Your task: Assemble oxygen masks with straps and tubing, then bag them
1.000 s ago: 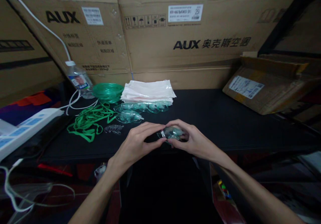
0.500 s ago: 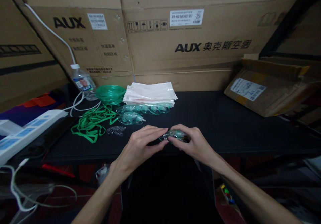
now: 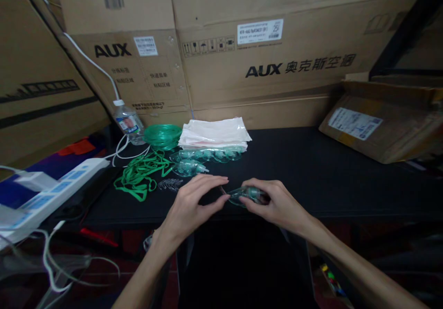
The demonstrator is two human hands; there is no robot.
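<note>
A clear green-tinted oxygen mask (image 3: 238, 197) is held just above the front of the black table. My right hand (image 3: 275, 199) wraps its fingers and thumb round the connector end. At the mask's pointed end, my left hand (image 3: 190, 201) has its thumb against the edge and its fingers curved above. A thin strip (image 3: 222, 190), probably the nose clip, shows between that thumb and the fingers. Behind the left hand lie a single mask (image 3: 188, 168), a row of nested masks (image 3: 211, 154) and several clear curved strips (image 3: 169, 184).
Green elastic straps (image 3: 138, 177) lie tangled at left, near a green tubing coil (image 3: 162, 136) and a bottle (image 3: 128, 121). Flat white packets (image 3: 214, 131) are stacked at the back. A power strip (image 3: 65, 191) borders the left side; an opened carton (image 3: 360, 115) stands at right.
My left fingertips have opened a little away from the mask, and the mask is turned so more of its clear body shows. The whole view has shifted and tilted slightly.
</note>
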